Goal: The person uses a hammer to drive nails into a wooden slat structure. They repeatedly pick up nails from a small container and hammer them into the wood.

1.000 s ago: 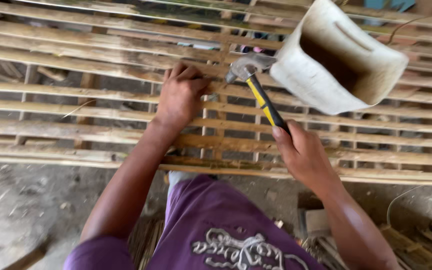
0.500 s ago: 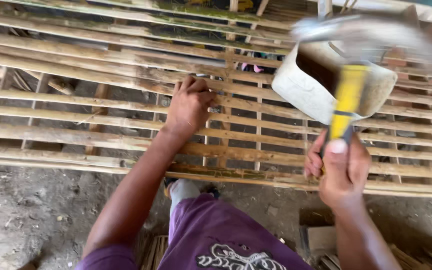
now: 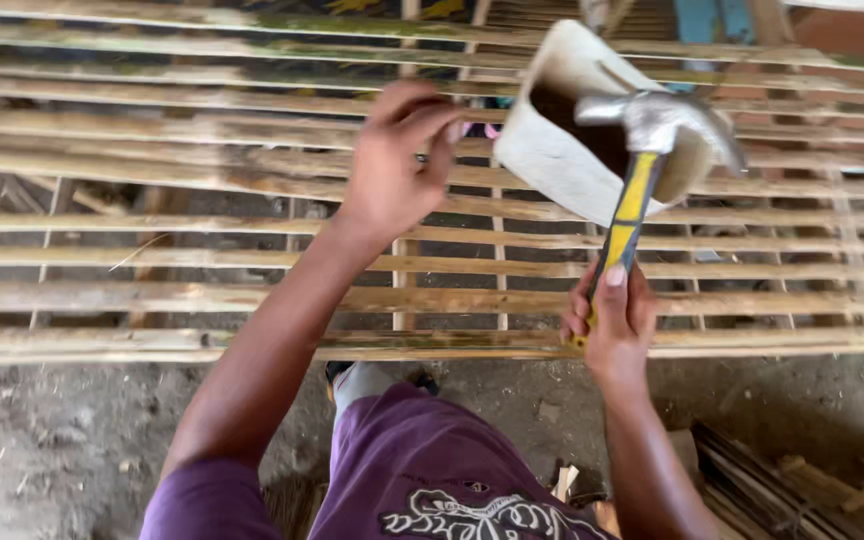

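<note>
**Hammer raised over slatted bamboo frame; nailing judged part-way through**

Clamped around the lower end of a yellow-and-black handle, the right hand (image 3: pixel 614 320) holds a claw hammer (image 3: pixel 652 160) with its steel head lifted above the work and tilted towards the far side. The fingers are wrapped fully round the handle and the thumb is laid along it. The left hand (image 3: pixel 397 165) is held over the middle of the bamboo slat frame (image 3: pixel 202 300), fingertips pinched together; a small dark object, possibly a nail, appears at the fingertips but is too small and blurred to be confirmed.

The frame is laid flat, raised off the dirt floor (image 3: pixel 42 440), with long split-bamboo slats running left to right across several crosspieces underneath. Slats are seen in place across the whole visible width, near edge to far edge, roughly parallel and spaced apart. Whether each crossing has been fastened cannot be told; no nail heads are resolved.

A cut-open white plastic jug (image 3: pixel 562 150) rests on the slats just beyond the hammer, its dark inside facing the camera. Its contents are not visible.

The laying-out of slats is judged largely complete. Fastening is judged to be in progress near the central crosspiece, with the extent of remaining fixings not determinable. Loose bamboo offcuts (image 3: pixel 802 480) lie on the floor at lower right, beside a purple-clad knee (image 3: pixel 422 460).
</note>
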